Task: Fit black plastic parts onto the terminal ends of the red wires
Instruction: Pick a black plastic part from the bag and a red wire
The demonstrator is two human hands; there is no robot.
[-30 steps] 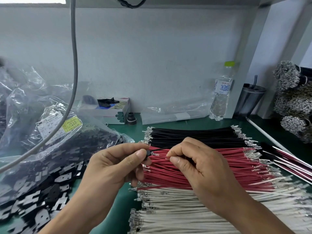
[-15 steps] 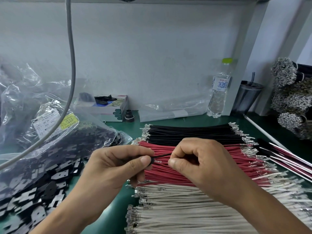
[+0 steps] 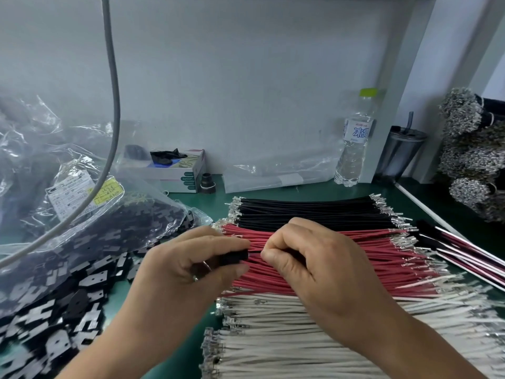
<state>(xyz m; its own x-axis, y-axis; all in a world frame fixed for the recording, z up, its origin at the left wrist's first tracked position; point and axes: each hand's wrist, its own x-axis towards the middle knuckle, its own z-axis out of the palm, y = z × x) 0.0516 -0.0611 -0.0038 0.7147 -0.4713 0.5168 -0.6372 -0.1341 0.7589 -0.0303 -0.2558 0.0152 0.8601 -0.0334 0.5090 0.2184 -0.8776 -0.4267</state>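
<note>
Black plastic parts (image 3: 65, 318) lay heaped at left on the green bench (image 3: 322, 191), some under a clear bag (image 3: 90, 214). Left hand (image 3: 188, 266) pinched one black part (image 3: 232, 255) between thumb and fingers. Right hand (image 3: 308, 261), fingers curled, pinched something thin at that part; wire colour not discernible. Beneath both, red wires (image 3: 382, 258) lay between black wires (image 3: 308, 212) and white wires (image 3: 287, 340).

The counter (image 3: 355, 191) is dark green. Across it lie bands of black wires (image 3: 306, 212), red wires (image 3: 382, 250) and white wires (image 3: 273, 337). The bottle (image 3: 355, 143) is clear with a lime-green cap; the wall is pale grey.
</note>
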